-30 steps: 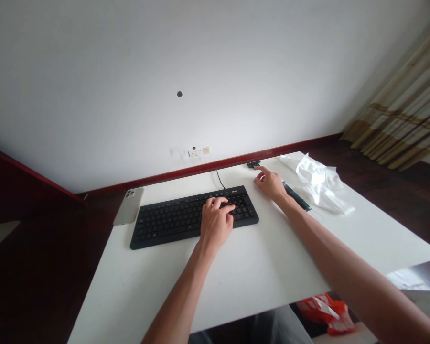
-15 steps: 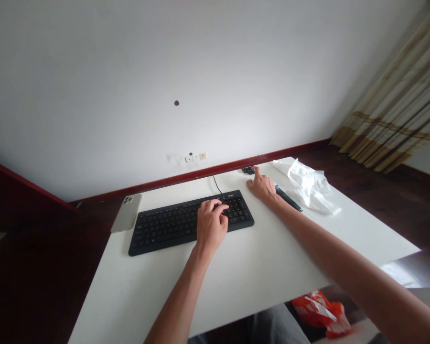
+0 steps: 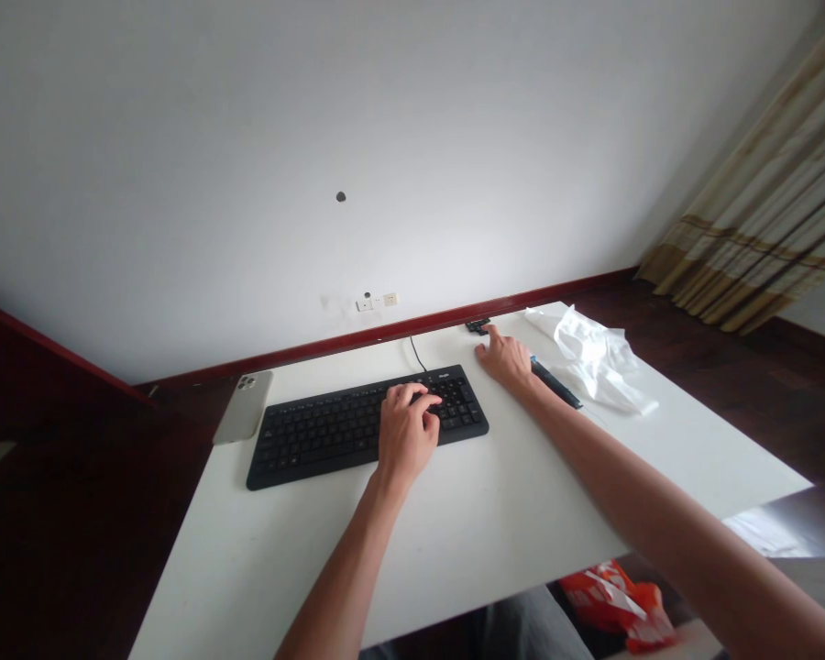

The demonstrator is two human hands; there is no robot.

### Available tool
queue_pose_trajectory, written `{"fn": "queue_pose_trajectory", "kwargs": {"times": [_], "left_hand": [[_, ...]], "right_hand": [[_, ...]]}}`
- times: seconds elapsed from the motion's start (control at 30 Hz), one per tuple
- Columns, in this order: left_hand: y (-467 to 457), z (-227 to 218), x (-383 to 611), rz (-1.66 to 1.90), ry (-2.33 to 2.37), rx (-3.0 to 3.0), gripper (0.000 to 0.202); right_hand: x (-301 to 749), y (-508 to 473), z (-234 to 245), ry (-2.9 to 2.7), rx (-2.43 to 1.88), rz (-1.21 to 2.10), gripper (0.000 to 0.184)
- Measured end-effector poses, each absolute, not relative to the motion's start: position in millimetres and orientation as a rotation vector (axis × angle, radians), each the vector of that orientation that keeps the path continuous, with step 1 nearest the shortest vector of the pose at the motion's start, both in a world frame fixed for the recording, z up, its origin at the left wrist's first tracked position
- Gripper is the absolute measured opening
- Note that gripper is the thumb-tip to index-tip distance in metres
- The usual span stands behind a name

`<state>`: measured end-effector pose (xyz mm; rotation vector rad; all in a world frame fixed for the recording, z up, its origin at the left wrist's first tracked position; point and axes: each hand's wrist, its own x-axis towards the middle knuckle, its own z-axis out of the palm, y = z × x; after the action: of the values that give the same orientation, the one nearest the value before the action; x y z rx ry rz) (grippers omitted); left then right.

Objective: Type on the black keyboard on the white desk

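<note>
Left hand (image 3: 402,431) rests curled, empty, on black plastic keyboard (image 3: 330,429); open right hand (image 3: 507,359) fingers small black pieces (image 3: 477,325), likely light, rigid, pinchable edgewise

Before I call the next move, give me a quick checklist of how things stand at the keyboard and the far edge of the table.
1. The left hand rests on the right end of the keyboard: ok.
2. The keyboard lies flat, wholly on the table: ok.
3. The right hand has its forefinger on the small black pieces at the far edge: cannot tell.
4. The right hand is free of the dark stick beside its wrist: cannot tell, they lie very close.
5. The phone lies wholly on the table: not ok, it seems to jut past the left edge.
6. The plastic bag is apart from both hands: ok.
</note>
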<state>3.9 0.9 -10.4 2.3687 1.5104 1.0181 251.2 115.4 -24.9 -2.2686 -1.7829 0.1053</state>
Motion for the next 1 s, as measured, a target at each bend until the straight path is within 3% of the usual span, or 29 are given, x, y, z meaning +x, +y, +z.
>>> {"fn": "queue_pose_trajectory", "kwargs": {"times": [0.63,1.0], "left_hand": [[2.4,-8.5,1.2,1.003,1.531,2.348,0.037],[5.0,-8.3,-8.8,1.027,1.582,2.311,0.037]], "right_hand": [[246.3,103.3,-18.6,-1.784,-2.237,0.102,0.049],[241.9,47.8,-22.2,-1.849,-2.140,0.063,0.043]]}}
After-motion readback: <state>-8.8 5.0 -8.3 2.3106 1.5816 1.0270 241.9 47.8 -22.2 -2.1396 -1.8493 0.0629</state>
